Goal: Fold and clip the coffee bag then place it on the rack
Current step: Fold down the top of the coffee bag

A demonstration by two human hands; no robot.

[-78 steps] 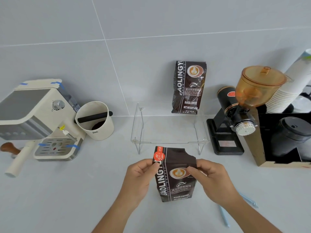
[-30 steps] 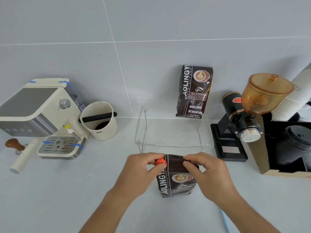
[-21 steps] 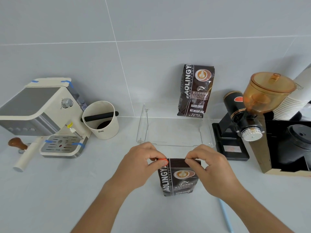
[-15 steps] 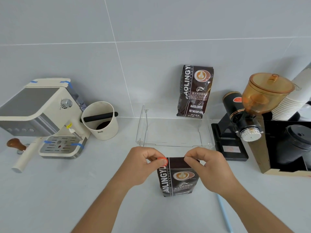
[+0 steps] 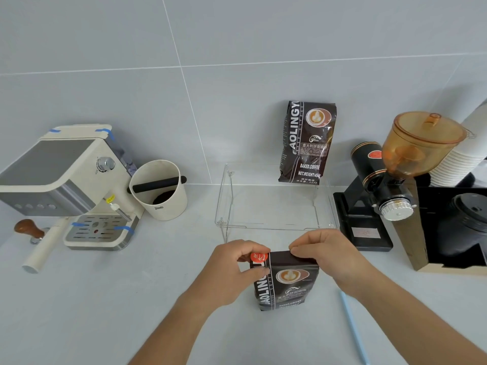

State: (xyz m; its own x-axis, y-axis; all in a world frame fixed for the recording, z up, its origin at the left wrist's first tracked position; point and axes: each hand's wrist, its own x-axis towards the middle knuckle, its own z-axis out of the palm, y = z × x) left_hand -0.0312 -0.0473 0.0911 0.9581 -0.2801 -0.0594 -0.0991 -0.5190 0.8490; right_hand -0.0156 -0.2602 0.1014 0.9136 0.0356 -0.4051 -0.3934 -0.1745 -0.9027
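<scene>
A dark brown coffee bag [image 5: 286, 283] stands upright on the counter in front of me, its top folded over with a red round label showing at the left corner. My left hand [image 5: 232, 270] pinches the folded top's left corner. My right hand [image 5: 329, 255] pinches the fold's right end from above. A pale blue clip [image 5: 353, 326] lies on the counter to the right of the bag, untouched. The clear acrylic rack [image 5: 274, 223] stands just behind the bag, with a second coffee bag [image 5: 307, 143] upright on its back right.
A cream espresso machine [image 5: 66, 185] and a cream knock box [image 5: 159, 191] stand at the left. A black grinder with an amber hopper [image 5: 390, 180] is right of the rack. A black box with cups and lids [image 5: 458, 222] fills the far right.
The bag's top has been folded down further, so the bag stands shorter than 2.6 s ago. Both hands stayed on the top edge; the red label now faces front.
</scene>
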